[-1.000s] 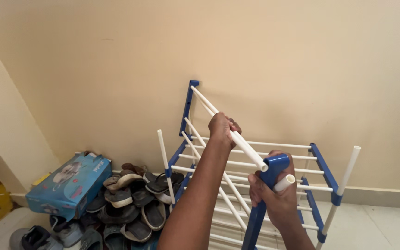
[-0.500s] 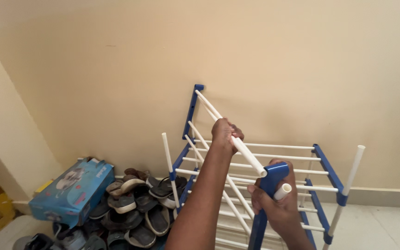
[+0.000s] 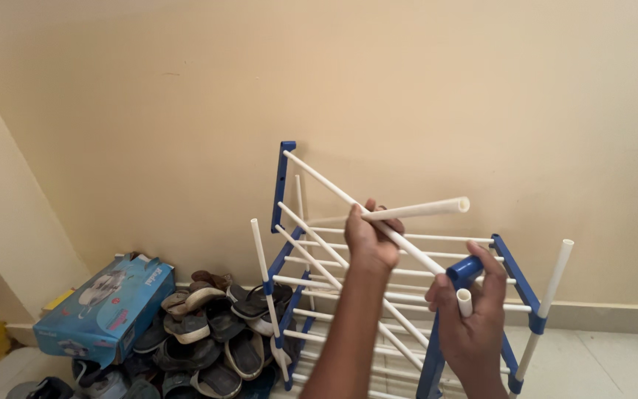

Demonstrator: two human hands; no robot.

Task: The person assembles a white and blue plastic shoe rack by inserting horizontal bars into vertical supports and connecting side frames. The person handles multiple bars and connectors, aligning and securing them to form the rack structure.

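Since a second ago: a loose white tube (image 3: 407, 210) now sticks out rightwards from the left hand (image 3: 372, 240). Before, that hand only gripped the long rod. The top frame has swung left and the blue far bracket (image 3: 283, 186) sits further left than it did.

Progress, as I judge it:
- Lower tiers of the shoe rack (image 3: 378, 295) are built: white rods run between blue side pieces, and white posts stand on the left (image 3: 263, 273) and right (image 3: 548, 295).
- Top tier is half done. Its rods are fixed into the far bracket but slope down at an angle, not level.
- The near end of the long rod (image 3: 363, 214) meets the blue near bracket (image 3: 461, 272); can't tell if it is fully seated.
- Loose tube not fitted anywhere.

Hands:
- Left hand is clenched around the long rod mid-span, with the loose tube pinched in the same grip, free end pointing right and slightly up.
- Right hand (image 3: 474, 318) is wrapped around the near bracket's upper end, fingers curled, beside a short white tube stub (image 3: 464, 301). The bracket's lower part runs down below the wrist.

Position: the rack stands on the floor against the cream wall, right of centre, and both hands are on its top front corner. Pile of sandals (image 3: 208, 325) and a blue cardboard box (image 3: 101, 299) lie on the floor to the left, well apart from the hands.
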